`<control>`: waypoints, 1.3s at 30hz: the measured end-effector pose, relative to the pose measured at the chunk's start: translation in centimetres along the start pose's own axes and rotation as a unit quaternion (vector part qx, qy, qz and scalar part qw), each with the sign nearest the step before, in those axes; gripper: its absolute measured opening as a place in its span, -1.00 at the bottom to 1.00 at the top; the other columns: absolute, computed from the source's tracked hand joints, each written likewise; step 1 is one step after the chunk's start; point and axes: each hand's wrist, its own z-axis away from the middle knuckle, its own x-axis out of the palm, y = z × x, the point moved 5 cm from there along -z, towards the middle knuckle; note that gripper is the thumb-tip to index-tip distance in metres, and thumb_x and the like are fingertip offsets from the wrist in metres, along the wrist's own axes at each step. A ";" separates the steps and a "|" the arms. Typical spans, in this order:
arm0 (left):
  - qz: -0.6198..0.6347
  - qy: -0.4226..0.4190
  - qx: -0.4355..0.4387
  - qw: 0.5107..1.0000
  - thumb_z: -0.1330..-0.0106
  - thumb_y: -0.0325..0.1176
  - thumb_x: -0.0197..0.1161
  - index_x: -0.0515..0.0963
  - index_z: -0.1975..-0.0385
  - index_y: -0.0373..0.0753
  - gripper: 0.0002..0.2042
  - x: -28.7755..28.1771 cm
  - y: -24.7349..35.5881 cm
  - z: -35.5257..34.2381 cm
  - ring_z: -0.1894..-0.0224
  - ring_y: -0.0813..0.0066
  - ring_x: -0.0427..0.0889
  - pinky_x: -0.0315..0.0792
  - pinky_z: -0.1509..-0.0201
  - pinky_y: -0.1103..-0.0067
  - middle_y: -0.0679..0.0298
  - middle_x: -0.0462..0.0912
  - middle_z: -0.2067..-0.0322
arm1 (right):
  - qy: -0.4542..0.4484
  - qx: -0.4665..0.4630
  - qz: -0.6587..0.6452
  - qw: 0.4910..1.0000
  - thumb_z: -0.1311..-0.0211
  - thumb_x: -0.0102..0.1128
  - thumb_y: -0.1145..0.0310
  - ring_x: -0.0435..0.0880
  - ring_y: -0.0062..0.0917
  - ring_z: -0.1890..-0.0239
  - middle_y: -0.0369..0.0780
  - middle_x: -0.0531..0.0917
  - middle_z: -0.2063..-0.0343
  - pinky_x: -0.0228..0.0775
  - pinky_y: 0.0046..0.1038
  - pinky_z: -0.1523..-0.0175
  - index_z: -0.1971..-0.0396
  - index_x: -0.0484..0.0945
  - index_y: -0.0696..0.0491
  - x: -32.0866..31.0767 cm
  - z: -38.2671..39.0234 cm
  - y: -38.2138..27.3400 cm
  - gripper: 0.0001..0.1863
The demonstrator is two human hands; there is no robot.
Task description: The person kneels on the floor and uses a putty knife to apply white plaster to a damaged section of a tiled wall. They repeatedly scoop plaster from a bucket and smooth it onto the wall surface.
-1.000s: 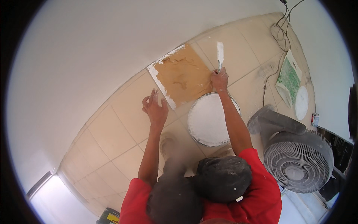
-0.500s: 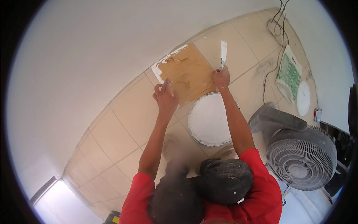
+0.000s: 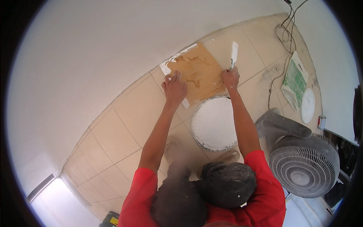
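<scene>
A brown board (image 3: 200, 72) with patchy white edging lies on the tiles against the wall. My left hand (image 3: 174, 88) is over its left edge, fingers apart and seemingly touching the surface. My right hand (image 3: 230, 78), at the board's right corner, grips a putty knife (image 3: 234, 53) whose white-coated blade points away from me. A round white lid (image 3: 211, 125) with a smudged dark rim sits just below the board, between my forearms. My dark-clad knees are at the bottom.
A grey dusty fan (image 3: 302, 162) is at my right. Beyond it lie a green-and-white bag (image 3: 293, 83), a white disc (image 3: 308, 106), a small can (image 3: 321, 122) and loose cables (image 3: 287, 34). A pale wall (image 3: 83, 60) rises at left; a dark case (image 3: 109, 220) shows low left.
My left hand has moved right and up from the tiles onto the board's left edge. The board and my right hand with the putty knife appear slightly farther right in the view.
</scene>
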 end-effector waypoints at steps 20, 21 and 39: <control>-0.004 -0.066 -0.048 0.997 -0.34 -0.18 0.14 0.46 -0.42 -0.16 -0.39 1.2 -0.1 -1.5 -0.49 0.01 0.20 0.10 -0.44 0.12 0.33 0.36 -0.50 | -0.030 -0.290 0.025 0.956 -0.42 0.14 0.15 0.73 0.05 0.29 0.01 0.73 0.34 0.57 0.04 0.14 0.15 0.59 0.04 2.0 5.4 -10.0 -0.73; -0.004 -0.056 -0.043 0.997 -0.33 -0.18 0.14 0.48 -0.40 -0.16 -0.40 1.4 -0.3 -1.4 -0.47 0.00 0.21 0.11 -0.43 0.11 0.33 0.37 -0.49 | -0.034 -0.282 0.034 0.958 -0.41 0.15 0.15 0.73 0.04 0.29 0.00 0.73 0.34 0.57 0.04 0.14 0.16 0.60 0.05 2.3 5.2 -10.3 -0.73; -0.006 -0.042 -0.035 0.998 -0.30 -0.18 0.21 0.52 -0.37 -0.15 -0.41 1.1 0.0 -1.6 -0.43 0.01 0.24 0.10 -0.40 0.11 0.32 0.42 -0.46 | 0.021 -0.256 0.057 0.965 -0.37 0.14 0.10 0.70 0.02 0.24 0.00 0.72 0.37 0.56 0.02 0.11 0.29 0.64 0.05 4.0 3.1 -11.2 -0.69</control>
